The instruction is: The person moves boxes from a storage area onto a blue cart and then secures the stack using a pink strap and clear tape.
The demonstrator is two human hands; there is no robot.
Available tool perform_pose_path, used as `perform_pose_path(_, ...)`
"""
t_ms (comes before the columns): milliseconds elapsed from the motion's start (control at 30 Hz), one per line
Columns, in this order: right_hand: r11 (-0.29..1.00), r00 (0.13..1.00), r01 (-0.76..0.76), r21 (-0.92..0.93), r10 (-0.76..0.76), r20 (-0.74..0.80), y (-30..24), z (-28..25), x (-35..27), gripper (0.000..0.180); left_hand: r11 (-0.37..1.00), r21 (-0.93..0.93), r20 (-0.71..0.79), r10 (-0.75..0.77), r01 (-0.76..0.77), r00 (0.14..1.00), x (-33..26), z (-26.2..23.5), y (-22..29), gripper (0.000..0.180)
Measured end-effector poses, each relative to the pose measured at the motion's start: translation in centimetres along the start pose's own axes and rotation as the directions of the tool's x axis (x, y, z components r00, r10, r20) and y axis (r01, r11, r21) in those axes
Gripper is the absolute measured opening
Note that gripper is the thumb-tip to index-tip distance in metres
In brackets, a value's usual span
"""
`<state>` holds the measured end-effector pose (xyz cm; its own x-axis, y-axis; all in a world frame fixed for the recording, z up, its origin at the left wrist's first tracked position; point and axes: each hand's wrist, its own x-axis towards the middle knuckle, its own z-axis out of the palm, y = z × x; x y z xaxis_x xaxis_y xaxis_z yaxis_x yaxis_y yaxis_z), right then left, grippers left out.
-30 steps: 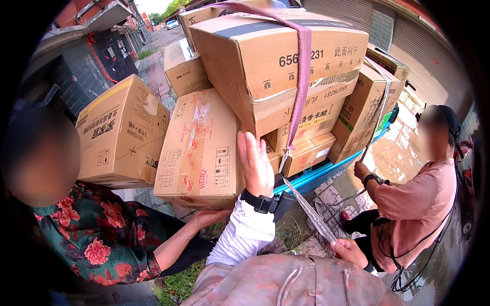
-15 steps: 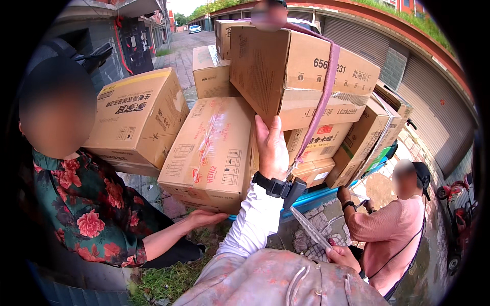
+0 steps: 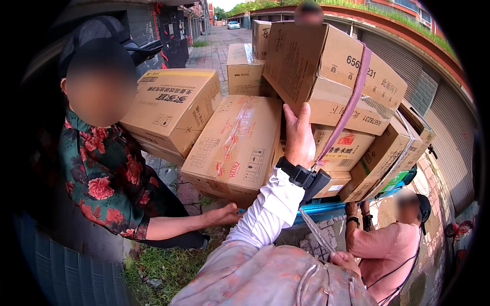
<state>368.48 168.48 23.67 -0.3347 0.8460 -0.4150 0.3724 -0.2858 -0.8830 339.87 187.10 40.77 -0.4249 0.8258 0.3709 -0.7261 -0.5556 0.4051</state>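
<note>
**A leaning stack, steadied by one flat palm**

The large brown cardboard box with a pink strap over it [image 3: 326,76] sits tilted at the top of a heap of cartons on a blue cart [image 3: 326,211]. The left hand [image 3: 298,135], black watch at the wrist, lies open and flat against its lower face, fingers spread, pressing and not gripping. The right hand [image 3: 344,260] shows only partly at the lower edge, near a thin grey strap [image 3: 316,232]; whether it is closed on that strap I cannot tell.

Just beside the palm, a taped tan carton [image 3: 237,145] leans outward, propped from below by the hand of a person in a flowered shirt [image 3: 227,214]. Another person in pink [image 3: 388,245] stands by the cart.

The risk, as I judge it: the load is off-balance, so easing the palm could let the upper box slide.
</note>
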Motion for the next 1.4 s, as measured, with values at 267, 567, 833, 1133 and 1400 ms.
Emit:
perform_pose_path(267,0.997,0.998,0.064,-0.036,-0.063,0.022,0.2,-0.7,1.3,0.038,0.999,0.001,-0.079,-0.044,0.044,0.996,-0.2,0.5,0.6,0.045)
perform_pose_path(567,0.989,0.989,0.147,-0.034,-0.146,0.026,0.6,-0.9,2.1,0.04,1.0,0.017,0.027,0.005,-0.006,1.0,0.1,-0.2,0.0,0.086)
perform_pose_path(833,0.991,0.989,0.128,-0.03,-0.125,0.082,0.3,-0.9,1.1,0.039,0.998,0.041,-0.036,0.058,-0.057,0.998,-0.5,0.7,1.0,0.084)
perform_pose_path(1133,0.99,0.982,0.138,-0.017,-0.134,0.135,1.0,-2.4,1.5,0.038,0.992,0.017,-0.084,0.127,-0.126,0.988,-0.3,0.6,0.2,0.064)
perform_pose_path(1400,0.987,0.966,0.15,0.063,-0.16,0.203,-0.4,-2.0,1.2,0.036,0.994,-0.016,-0.066,0.111,-0.112,0.992,0.0,0.3,0.6,0.072)
